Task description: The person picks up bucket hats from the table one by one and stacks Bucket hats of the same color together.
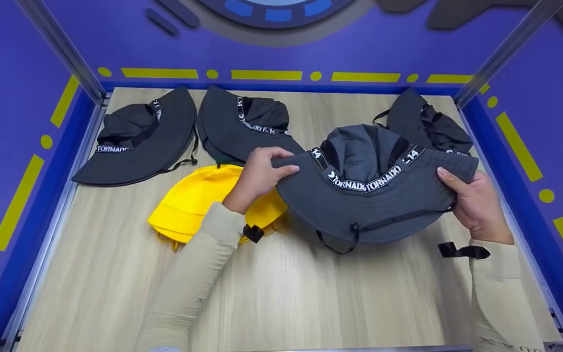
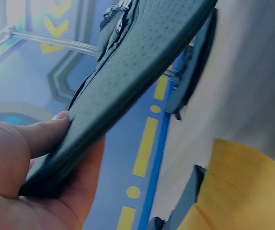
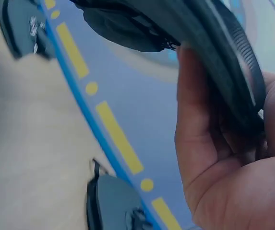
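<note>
Over the bench [image 1: 311, 303], from the head view, the left hand [image 1: 262, 176] and right hand [image 1: 482, 205] hold a raised dark hat [image 1: 369, 210] by its brim [image 1: 306, 186] near ten and three o'clock, probably to keep it spread. The yellow hat [image 1: 193, 200] lies at its nine o'clock; other dark hats [image 1: 169, 146] sit farther back, perhaps leaving working room. From the left wrist, left fingers [image 2: 90, 170] pinch the brim around eight o'clock; from the right wrist, right fingers [image 3: 192, 112] grip it around four, seemingly sharing the weight.
</note>
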`<state>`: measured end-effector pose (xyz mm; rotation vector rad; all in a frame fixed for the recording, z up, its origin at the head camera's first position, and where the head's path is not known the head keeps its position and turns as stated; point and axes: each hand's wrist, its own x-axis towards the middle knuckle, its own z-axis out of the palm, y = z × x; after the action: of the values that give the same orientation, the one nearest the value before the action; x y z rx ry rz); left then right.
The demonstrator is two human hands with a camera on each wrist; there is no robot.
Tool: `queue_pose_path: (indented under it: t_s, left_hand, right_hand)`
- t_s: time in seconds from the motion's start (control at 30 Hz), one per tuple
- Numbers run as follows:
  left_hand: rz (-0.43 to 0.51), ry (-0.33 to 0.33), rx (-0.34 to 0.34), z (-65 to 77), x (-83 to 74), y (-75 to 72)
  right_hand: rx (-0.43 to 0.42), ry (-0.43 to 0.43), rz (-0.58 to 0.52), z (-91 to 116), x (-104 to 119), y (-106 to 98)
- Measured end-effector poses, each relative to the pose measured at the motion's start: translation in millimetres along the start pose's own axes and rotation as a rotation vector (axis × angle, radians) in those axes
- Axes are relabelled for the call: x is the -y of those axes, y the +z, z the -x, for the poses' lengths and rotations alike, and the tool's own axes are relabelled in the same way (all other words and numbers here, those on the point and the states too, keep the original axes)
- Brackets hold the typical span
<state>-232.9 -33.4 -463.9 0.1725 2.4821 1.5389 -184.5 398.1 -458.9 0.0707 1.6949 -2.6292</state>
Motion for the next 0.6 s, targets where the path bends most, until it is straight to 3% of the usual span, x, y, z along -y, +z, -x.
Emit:
queue_pose_path:
  t_s: [0.17, 0.33, 0.47, 0.6]
  left_hand:
    - [-0.107, -0.013, 0.054, -15.3, 1.9, 10.6]
    - [-0.183, -0.019, 0.096, -30.1, 5.3, 18.9]
    - [-0.247, -0.019, 0.138, -43.8, 8.4, 28.3]
    - [-0.303, -0.027, 0.14, -54.4, 16.2, 34.9]
  right_hand:
    - [-0.091, -0.014, 0.094, -9.1, -15.9, -18.4]
    - [-0.239, 0.031, 0.25, -20.2, -30.5, -31.9]
    - [-0.358, 0.083, 0.47, -24.6, -35.7, -40.8]
    - [-0.387, 0.099, 0.819, -31.4, -45.8, -48.4]
